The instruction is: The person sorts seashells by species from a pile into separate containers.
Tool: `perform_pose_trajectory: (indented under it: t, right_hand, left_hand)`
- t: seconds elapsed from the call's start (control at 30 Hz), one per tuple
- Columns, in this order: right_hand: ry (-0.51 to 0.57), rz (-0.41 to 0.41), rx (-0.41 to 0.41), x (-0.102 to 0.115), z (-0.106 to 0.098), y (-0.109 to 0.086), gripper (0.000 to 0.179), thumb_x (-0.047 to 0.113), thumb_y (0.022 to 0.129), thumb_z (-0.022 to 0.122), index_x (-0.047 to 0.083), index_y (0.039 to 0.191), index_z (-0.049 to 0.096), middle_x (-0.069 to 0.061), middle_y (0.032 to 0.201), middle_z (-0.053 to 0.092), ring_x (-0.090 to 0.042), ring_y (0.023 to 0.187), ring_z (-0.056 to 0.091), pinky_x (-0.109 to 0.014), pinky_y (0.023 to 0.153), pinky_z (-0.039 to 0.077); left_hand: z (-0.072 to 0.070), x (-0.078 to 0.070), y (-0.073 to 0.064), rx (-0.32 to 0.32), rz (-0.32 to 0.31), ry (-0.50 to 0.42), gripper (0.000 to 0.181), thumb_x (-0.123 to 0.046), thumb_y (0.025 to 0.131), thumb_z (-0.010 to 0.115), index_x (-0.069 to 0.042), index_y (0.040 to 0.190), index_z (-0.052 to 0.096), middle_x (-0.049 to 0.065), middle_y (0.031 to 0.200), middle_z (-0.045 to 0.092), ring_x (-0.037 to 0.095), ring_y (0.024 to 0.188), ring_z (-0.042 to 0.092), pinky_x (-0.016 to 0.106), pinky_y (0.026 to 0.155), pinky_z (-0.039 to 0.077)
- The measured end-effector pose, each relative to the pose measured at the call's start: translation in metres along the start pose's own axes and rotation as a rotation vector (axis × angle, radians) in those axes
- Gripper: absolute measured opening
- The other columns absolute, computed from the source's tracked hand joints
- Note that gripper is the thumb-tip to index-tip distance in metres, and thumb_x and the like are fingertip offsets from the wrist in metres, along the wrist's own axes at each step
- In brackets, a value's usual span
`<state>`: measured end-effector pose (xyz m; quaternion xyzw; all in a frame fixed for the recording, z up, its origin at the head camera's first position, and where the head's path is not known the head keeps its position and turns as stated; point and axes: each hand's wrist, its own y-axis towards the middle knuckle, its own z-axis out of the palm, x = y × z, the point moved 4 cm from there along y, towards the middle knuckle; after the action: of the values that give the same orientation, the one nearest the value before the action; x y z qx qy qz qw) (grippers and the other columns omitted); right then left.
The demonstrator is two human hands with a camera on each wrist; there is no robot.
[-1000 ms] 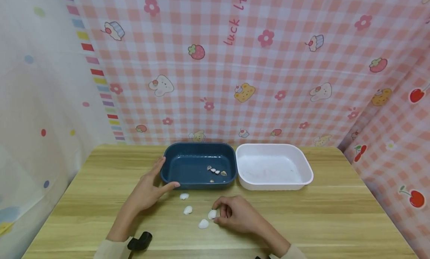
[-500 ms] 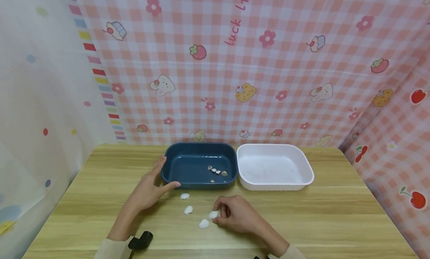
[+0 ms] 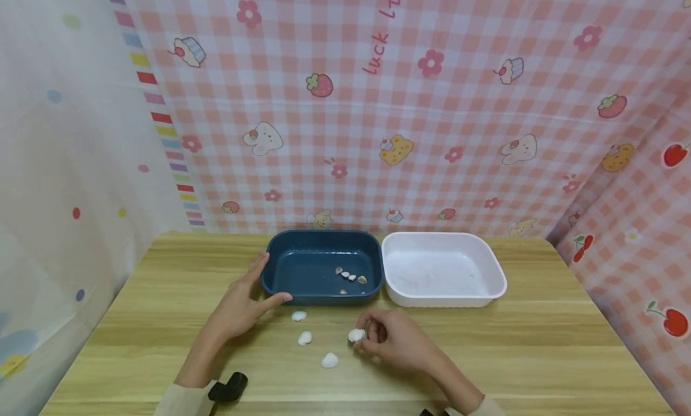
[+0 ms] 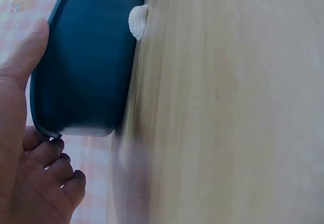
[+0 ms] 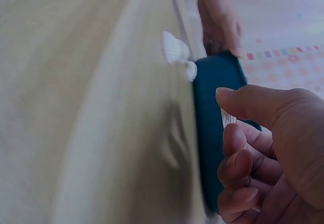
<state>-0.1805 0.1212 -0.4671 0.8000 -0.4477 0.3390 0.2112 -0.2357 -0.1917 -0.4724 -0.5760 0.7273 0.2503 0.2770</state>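
My right hand (image 3: pixel 402 341) pinches a white seashell (image 3: pixel 355 335) between thumb and fingers, just above the table; in the right wrist view that shell (image 5: pixel 229 118) shows only partly behind the fingers. My left hand (image 3: pixel 234 308) holds the near left corner of a dark blue tray (image 3: pixel 324 300), its thumb on the front rim and its fingers along the left end. Several small shells (image 3: pixel 345 274) lie inside on the tray's right side. In front of it, three white seashells rest on the wood: one near the tray (image 3: pixel 299 315), a middle one (image 3: pixel 305 338) and a nearest one (image 3: pixel 329 360).
A white tray (image 3: pixel 445 300) stands close against the right end of the blue one. Both are at the back of the wooden table (image 3: pixel 540 356), before a pink checked cloth (image 3: pixel 345 128). A white dotted cloth (image 3: pixel 81 152) hangs on the left.
My right hand has lifted the pinched seashell off the table and moved it slightly right and toward the trays, away from the nearest loose shell. My left hand stays on the blue tray.
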Motion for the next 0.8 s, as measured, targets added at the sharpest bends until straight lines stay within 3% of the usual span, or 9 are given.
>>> perform_pose_trajectory:
  t: [0.27, 0.6, 0.8]
  right_hand:
    - [0.002, 0.013, -0.068, 0.002, -0.023, -0.002, 0.017, 0.025, 0.089, 0.081, 0.020, 0.100, 0.069, 0.013, 0.069, 0.060, -0.001, 0.061, 0.053, -0.019, 0.054, 0.047]
    - [-0.038, -0.066, -0.180, 0.008, -0.053, -0.002, 0.016, 0.017, 0.087, 0.081, 0.017, 0.099, 0.071, 0.013, 0.069, 0.060, 0.001, 0.060, 0.053, -0.019, 0.055, 0.048]
    - [-0.046, -0.064, -0.222, 0.005, -0.069, -0.002, 0.017, 0.018, 0.087, 0.082, 0.020, 0.099, 0.070, 0.014, 0.067, 0.060, 0.001, 0.058, 0.053, -0.018, 0.055, 0.045]
  left_hand:
    - [0.000, -0.001, 0.000, -0.002, 0.003, -0.003, 0.108, -0.060, 0.089, 0.072, -0.019, 0.167, 0.009, 0.011, 0.174, 0.008, 0.040, 0.160, 0.011, 0.067, 0.123, 0.022]
    - [0.000, -0.001, 0.000, -0.005, 0.005, -0.002, 0.109, -0.064, 0.088, 0.071, -0.019, 0.167, 0.010, 0.010, 0.174, 0.009, 0.040, 0.159, 0.013, 0.067, 0.122, 0.024]
    - [0.000, 0.000, 0.000, -0.009, 0.002, 0.002, 0.107, -0.060, 0.089, 0.072, -0.020, 0.167, 0.010, 0.010, 0.174, 0.009, 0.042, 0.159, 0.013, 0.068, 0.122, 0.024]
